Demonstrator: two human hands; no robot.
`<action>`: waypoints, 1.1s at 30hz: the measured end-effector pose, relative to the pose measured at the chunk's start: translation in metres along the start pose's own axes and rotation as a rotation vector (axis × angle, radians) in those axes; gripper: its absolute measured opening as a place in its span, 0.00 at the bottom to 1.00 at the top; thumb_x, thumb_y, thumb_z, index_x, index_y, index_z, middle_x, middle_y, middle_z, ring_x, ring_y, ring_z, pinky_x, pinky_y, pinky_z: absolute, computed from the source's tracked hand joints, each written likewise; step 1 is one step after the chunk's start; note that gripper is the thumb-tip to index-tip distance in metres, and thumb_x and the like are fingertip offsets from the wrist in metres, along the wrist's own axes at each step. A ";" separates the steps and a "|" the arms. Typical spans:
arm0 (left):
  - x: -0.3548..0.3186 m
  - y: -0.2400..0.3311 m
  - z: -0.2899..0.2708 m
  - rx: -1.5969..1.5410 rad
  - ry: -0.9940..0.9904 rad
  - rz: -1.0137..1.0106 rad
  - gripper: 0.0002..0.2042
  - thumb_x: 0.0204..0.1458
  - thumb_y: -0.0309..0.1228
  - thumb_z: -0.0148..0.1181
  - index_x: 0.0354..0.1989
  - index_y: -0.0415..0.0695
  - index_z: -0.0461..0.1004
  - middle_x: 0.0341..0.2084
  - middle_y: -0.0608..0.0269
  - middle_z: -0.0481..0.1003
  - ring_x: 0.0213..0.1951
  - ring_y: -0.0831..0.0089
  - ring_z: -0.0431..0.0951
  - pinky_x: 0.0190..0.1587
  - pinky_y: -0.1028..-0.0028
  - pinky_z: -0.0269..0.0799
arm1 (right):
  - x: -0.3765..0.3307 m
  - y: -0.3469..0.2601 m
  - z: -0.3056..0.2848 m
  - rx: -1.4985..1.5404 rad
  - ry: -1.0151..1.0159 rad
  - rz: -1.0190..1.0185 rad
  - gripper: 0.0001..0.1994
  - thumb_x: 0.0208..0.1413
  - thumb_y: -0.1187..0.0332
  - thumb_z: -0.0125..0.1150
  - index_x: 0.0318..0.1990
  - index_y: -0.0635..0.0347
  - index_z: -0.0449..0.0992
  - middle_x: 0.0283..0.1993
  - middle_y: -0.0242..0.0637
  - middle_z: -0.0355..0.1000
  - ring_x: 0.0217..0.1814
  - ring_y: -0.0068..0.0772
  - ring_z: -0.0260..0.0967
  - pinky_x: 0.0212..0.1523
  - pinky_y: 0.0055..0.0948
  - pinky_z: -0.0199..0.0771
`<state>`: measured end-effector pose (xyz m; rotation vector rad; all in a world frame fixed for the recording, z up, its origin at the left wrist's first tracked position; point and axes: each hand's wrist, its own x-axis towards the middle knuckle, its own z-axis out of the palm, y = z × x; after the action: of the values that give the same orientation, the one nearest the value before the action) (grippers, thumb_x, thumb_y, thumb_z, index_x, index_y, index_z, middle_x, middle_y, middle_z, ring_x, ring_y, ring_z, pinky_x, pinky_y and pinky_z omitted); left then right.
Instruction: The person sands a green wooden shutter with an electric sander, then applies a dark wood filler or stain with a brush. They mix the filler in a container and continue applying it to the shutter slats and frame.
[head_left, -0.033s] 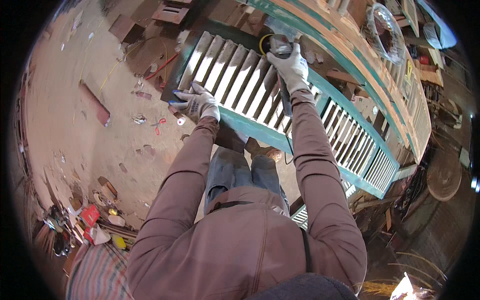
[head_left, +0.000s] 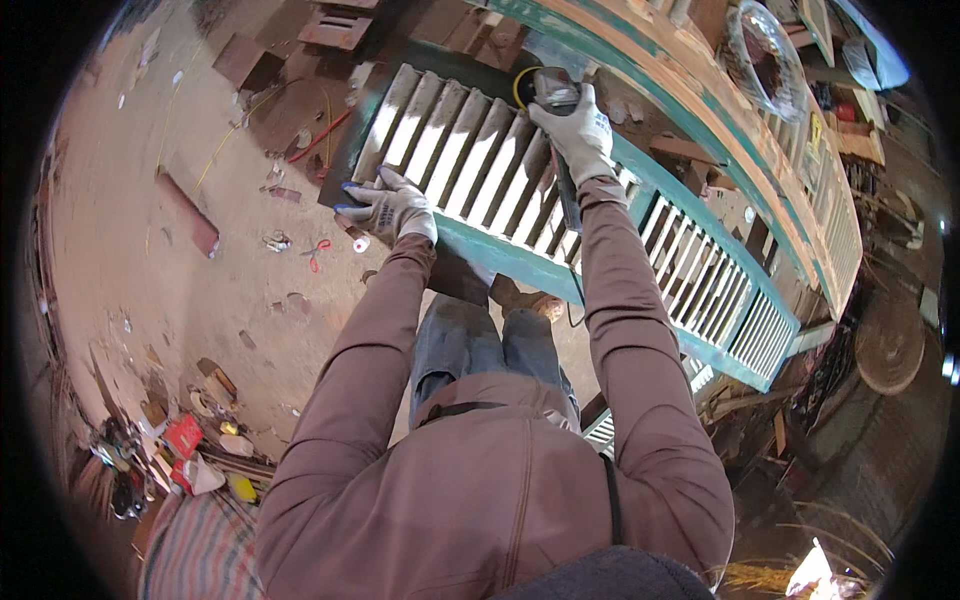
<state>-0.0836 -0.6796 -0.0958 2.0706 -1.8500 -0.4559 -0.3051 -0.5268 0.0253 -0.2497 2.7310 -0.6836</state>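
Observation:
A long louvred shutter [head_left: 500,250] with a green frame and pale slats lies slantwise before me. My left hand [head_left: 396,210], in a white glove with blue fingertips, rests on the near left corner of its frame, fingers spread. My right hand [head_left: 580,135], gloved too, is wrapped round the head end of an angle grinder [head_left: 567,200]. The tool's dark body runs back beneath my wrist, and its cord hangs past the near frame edge. A yellow-rimmed disc [head_left: 520,88] shows at the shutter's far edge. Whether it touches the wood I cannot tell.
Curved wooden frames [head_left: 700,90] with green paint rise at the far right, with a clear coil [head_left: 768,60] on them. Red-handled scissors [head_left: 315,255] and a brown block [head_left: 187,213] lie on the dusty floor. Clutter and a striped cloth [head_left: 205,550] are at lower left.
My right hand and the grinder have shifted very slightly left. My left hand stays at the shutter's corner.

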 end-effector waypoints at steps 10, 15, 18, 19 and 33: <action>0.008 -0.004 0.021 0.217 0.076 0.042 0.43 0.62 0.61 0.49 0.74 0.39 0.51 0.71 0.26 0.46 0.66 0.35 0.60 0.65 0.47 0.64 | -0.014 0.068 -0.038 -0.007 0.134 0.148 0.46 0.39 0.40 0.76 0.63 0.57 0.69 0.51 0.53 0.79 0.55 0.56 0.77 0.56 0.44 0.75; 0.007 0.001 0.011 0.225 0.012 0.036 0.44 0.63 0.62 0.47 0.75 0.38 0.50 0.71 0.24 0.43 0.68 0.32 0.57 0.67 0.44 0.60 | -0.022 0.124 -0.052 0.017 0.224 0.192 0.46 0.40 0.40 0.76 0.63 0.59 0.68 0.53 0.55 0.78 0.57 0.57 0.76 0.57 0.46 0.75; 0.005 -0.003 0.012 0.264 0.114 0.119 0.43 0.62 0.62 0.47 0.75 0.38 0.50 0.71 0.23 0.43 0.68 0.32 0.56 0.67 0.43 0.59 | -0.026 0.139 -0.058 0.048 0.270 0.159 0.44 0.40 0.40 0.76 0.60 0.60 0.71 0.51 0.54 0.79 0.55 0.58 0.77 0.55 0.47 0.74; 0.003 0.005 0.005 0.216 0.008 0.037 0.43 0.62 0.61 0.48 0.75 0.39 0.50 0.71 0.24 0.43 0.68 0.32 0.57 0.67 0.43 0.59 | -0.023 0.140 -0.055 0.008 0.298 0.163 0.43 0.40 0.40 0.76 0.59 0.61 0.72 0.51 0.53 0.79 0.54 0.57 0.77 0.55 0.47 0.74; 0.004 0.017 -0.012 0.102 -0.097 -0.009 0.43 0.64 0.60 0.46 0.76 0.38 0.46 0.72 0.24 0.41 0.72 0.34 0.50 0.72 0.46 0.53 | 0.013 -0.017 0.017 -0.049 0.082 0.053 0.54 0.38 0.38 0.74 0.69 0.67 0.63 0.56 0.59 0.76 0.58 0.56 0.76 0.59 0.43 0.74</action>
<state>-0.0935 -0.6855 -0.0777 2.1595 -1.9579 -0.4810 -0.3099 -0.5518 0.0164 -0.1627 2.8238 -0.6267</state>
